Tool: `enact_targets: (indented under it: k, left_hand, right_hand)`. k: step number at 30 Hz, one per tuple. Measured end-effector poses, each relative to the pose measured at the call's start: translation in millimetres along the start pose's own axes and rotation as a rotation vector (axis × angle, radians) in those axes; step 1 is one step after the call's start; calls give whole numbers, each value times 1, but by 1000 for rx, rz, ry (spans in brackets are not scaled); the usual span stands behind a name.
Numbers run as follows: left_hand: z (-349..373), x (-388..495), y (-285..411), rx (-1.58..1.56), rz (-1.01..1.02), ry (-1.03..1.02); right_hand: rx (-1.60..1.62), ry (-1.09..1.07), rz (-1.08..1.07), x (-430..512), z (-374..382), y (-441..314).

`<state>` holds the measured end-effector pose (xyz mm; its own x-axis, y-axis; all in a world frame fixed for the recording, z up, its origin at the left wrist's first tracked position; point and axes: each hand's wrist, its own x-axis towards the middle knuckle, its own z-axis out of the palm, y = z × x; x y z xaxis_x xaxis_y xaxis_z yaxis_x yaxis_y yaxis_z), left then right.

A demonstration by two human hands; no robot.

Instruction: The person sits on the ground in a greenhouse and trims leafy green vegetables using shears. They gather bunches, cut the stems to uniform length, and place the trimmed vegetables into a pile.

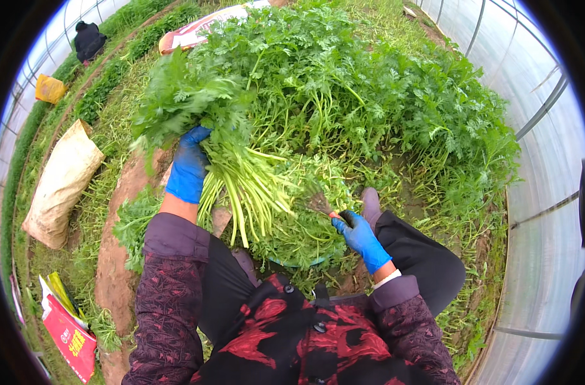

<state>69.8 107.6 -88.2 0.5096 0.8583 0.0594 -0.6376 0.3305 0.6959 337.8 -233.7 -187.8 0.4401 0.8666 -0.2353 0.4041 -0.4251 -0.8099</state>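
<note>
My left hand (190, 163), in a blue glove, grips a large bunch of leafy greens (244, 192). Its leaves are blurred at the upper left and its pale stems fan down to the right. My right hand (362, 238), also in a blue glove, is closed around the reddish handle of a small tool (320, 203) with a dull, blurred head, whose exact kind I cannot tell. The head lies to the right of the stem ends, apart from them. Below and between the hands, loose leaves and stems (304, 238) are heaped over a blue rim, mostly hidden.
Dense standing greens (359, 82) grow ahead. A printed sack (205, 29) lies at their upper left. On the left are a pale full sack (65, 185), a red printed bag (71, 337) and a yellow bag (50, 89). A person (88, 42) crouches far off. Plastic greenhouse sheeting (542, 269) stands right.
</note>
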Motion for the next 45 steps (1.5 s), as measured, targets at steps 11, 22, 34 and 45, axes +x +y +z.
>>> enact_targets:
  k: [11, 22, 34, 45]
  left_hand:
    - [13, -15, -42, 128, -193, -175]
    - [26, -7, -1, 148, -121, 88]
    - [23, -3, -30, 101, -269, 49]
    - [53, -7, -46, -59, -283, 107]
  right_hand:
    - [272, -30, -176, -7, 0, -92]
    - [-786, -265, 116, -6, -33, -33]
    - [-356, 125, -346, -11, -8, -63]
    - [-247, -73, -271, 14, 31, -89]
